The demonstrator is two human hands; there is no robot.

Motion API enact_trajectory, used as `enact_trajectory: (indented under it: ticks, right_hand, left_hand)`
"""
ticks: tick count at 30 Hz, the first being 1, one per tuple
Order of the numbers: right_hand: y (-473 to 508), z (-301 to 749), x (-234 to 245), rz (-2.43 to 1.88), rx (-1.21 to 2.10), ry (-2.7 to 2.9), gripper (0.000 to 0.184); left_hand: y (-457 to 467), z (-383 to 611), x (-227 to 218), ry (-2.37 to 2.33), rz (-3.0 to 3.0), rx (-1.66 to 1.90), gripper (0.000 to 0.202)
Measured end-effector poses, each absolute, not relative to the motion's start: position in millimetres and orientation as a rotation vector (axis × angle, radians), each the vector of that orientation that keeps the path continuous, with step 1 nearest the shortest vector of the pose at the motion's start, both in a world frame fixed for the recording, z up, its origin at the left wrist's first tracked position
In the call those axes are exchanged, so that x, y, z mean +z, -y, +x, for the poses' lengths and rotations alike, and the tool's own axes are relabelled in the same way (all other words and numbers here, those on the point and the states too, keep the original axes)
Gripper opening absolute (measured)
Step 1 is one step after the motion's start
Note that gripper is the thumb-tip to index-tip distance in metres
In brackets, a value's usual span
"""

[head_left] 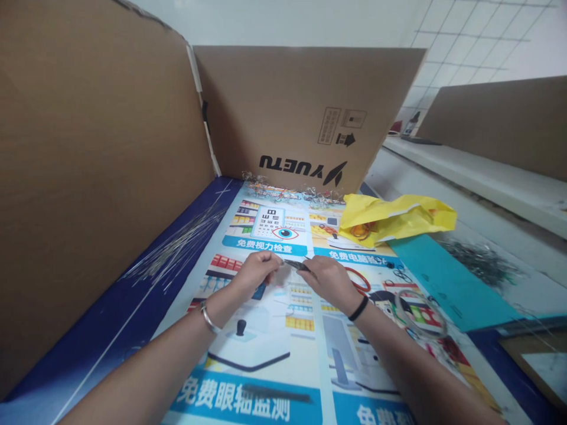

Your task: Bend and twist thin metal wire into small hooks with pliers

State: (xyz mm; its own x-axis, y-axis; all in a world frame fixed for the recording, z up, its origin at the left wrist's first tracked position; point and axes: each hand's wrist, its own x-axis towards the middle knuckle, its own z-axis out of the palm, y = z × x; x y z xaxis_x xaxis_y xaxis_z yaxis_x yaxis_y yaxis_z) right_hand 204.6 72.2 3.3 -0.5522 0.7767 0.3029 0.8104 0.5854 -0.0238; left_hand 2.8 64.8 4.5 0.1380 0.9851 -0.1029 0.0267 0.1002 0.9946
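My right hand (330,282) is closed around a pair of small dark pliers (296,265), whose jaws point left toward my other hand. My left hand (262,270) pinches something at the plier tips, too small to make out. Both hands are over a printed poster sheet (266,354) that covers the work surface. A red loop (361,282) shows just beyond my right wrist. Farther right lies a pale wire coil (420,314).
Long thin wires (177,248) lie at the left beside a tall cardboard panel (101,147). A printed cardboard panel (287,106) stands behind tangled wire pieces (292,190). To the right are a yellow bag (398,215), a teal sheet (443,283) and a wire heap (478,262).
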Motion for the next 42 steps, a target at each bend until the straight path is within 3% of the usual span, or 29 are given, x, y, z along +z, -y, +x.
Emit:
enact_trajectory:
  ticks: [8, 17, 42]
  right_hand:
    - [-70, 202, 3, -1.47, -0.277, 2.518, 0.029]
    - [-70, 203, 9, -1.349, -0.332, 2.602, 0.024]
    - [-74, 209, 17, -1.364, -0.251, 2.587, 0.028]
  left_hand:
    - [-73, -8, -3, -1.43, 1.314, 0.913, 0.014]
    - [-75, -10, -5, -1.58, 1.639, 0.884, 0.007]
    - [-75, -11, 3, -1.226, 1.336, 0.846, 0.019]
